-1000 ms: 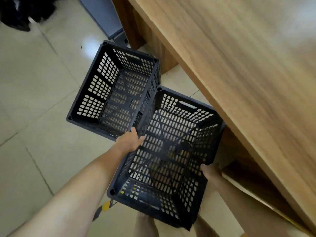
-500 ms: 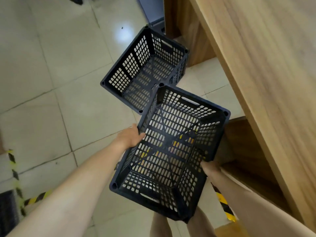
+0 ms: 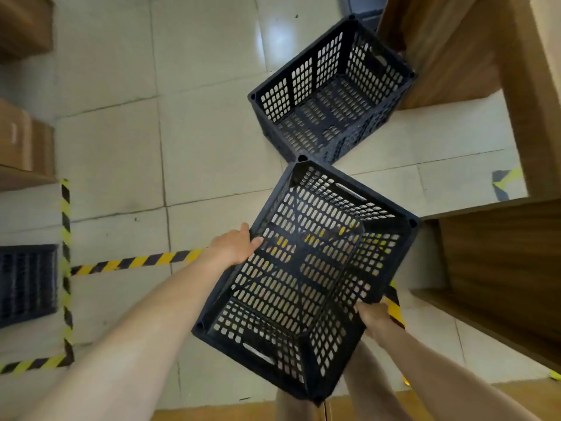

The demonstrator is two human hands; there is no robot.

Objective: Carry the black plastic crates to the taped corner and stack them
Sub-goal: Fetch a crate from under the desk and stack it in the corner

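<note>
I hold a black plastic crate point(image 3: 306, 278) in the lower centre of the frame, tilted, nothing in it. My left hand point(image 3: 235, 249) grasps its left rim with fingers curled over the edge; my right hand point(image 3: 372, 316) grips the right wall. A second empty crate point(image 3: 331, 92) sits on the tiled floor point(image 3: 121, 147) at upper right, beside the wooden desk point(image 3: 485, 56). Yellow-black tape point(image 3: 136, 262) crosses the floor at left. A cardboard box point(image 3: 18, 144) at the left edge bears blurred, unreadable print.
</note>
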